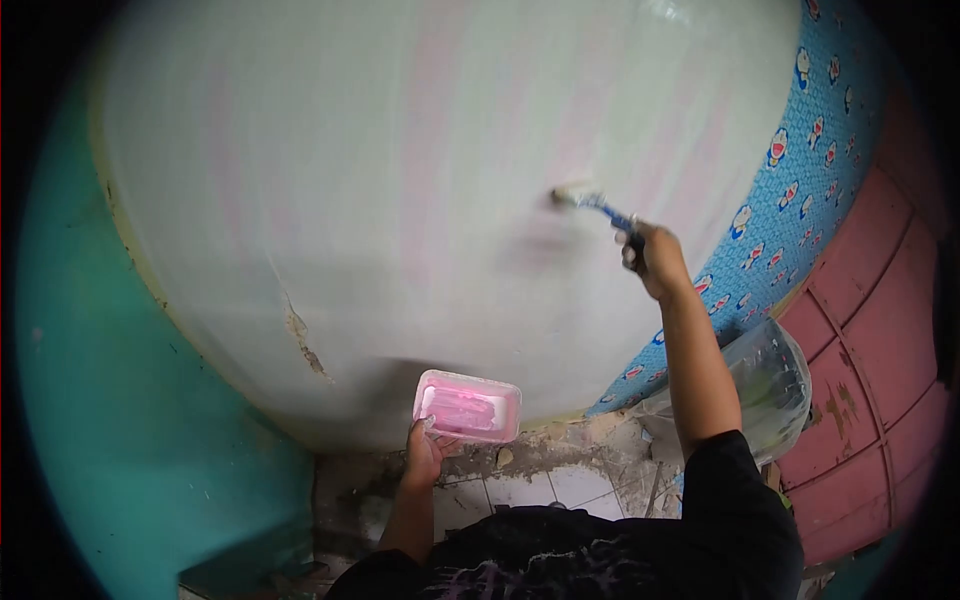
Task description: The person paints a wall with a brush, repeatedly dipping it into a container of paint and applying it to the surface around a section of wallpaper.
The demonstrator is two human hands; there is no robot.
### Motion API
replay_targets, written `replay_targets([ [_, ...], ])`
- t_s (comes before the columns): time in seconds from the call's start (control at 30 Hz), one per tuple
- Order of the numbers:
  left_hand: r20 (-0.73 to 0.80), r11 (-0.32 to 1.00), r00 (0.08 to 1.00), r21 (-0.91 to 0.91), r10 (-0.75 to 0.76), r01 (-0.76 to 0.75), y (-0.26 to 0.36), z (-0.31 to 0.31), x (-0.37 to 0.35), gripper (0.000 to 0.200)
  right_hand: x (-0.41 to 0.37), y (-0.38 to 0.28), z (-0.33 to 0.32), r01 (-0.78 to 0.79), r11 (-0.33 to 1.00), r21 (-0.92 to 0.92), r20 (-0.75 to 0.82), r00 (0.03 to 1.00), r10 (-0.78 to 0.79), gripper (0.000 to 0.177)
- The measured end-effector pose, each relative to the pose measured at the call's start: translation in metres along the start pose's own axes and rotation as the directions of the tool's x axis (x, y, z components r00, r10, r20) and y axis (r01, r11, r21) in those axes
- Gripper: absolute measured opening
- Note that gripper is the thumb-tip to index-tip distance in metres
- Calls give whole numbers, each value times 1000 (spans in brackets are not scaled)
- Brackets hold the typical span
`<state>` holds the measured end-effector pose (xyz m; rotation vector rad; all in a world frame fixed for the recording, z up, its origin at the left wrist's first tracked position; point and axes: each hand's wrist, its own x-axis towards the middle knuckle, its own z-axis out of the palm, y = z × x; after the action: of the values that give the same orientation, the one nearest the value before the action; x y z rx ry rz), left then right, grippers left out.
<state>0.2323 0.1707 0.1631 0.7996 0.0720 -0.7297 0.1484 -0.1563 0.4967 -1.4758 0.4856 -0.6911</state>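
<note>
My right hand [655, 258] is closed around the blue handle of a paintbrush [590, 197], its bristles at the white wall [330, 180]. Faint pink streaks run down the wall behind it. Lower down, my left hand [426, 455] holds a small pink-and-white rectangular tray [512, 410] by its near left corner, thumb over the rim and fingers underneath. Pink and white paint coats the inside of the tray.
A chipped crack [303, 342] marks the wall's lower left. Blue cartoon-patterned wallpaper [757, 215] borders it on the right, a green wall [190, 430] on the left. A clear plastic container [770, 385] stands by a pink panelled surface [860, 300]. Debris lies on the tiled floor [520, 490].
</note>
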Motion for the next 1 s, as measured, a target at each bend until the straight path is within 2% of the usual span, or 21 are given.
replay_targets([
  [0.1,-8,1000,1000,3,-28,28,-6,-5,-2,49,5,3,-2,116,992,44,-46,992,-115,25],
  [0.17,-11,999,999,2,-50,50,-7,-7,-6,49,11,31,-1,154,986,64,-66,987,-149,25],
  [0.2,-15,998,998,-6,-61,61,-7,-8,-8,49,16,60,-3,154,988,6,-59,986,-154,25],
  [0.3,-61,998,996,22,-58,60,-9,-9,-20,47,23,166,-4,-86,995,44,-59,994,89,23],
  [0.37,-81,998,995,40,-49,53,-6,-11,-27,45,11,236,-2,-216,974,-62,-42,976,214,25],
  [0.43,-88,997,995,43,-53,57,-4,-17,-34,43,-9,291,2,-353,936,-1,-13,936,353,24],
  [0.6,-150,998,989,54,-19,28,-2,-35,-47,41,-56,382,7,-538,843,-26,0,843,538,25],
  [0.63,-156,999,988,46,-11,18,-1,-37,-49,41,-66,388,5,-544,834,-93,19,837,548,25],
  [0.77,-97,995,995,95,-16,25,4,-34,-43,46,-98,382,-10,-391,894,-218,51,910,411,21],
  [0.93,-15,984,1000,178,-7,10,-1,-8,-29,52,-106,250,-42,-56,973,-223,192,976,100,20],
  [1.0,20,986,1000,167,2,-5,-9,7,-18,55,-105,205,-61,-36,975,-218,289,952,100,20],
])
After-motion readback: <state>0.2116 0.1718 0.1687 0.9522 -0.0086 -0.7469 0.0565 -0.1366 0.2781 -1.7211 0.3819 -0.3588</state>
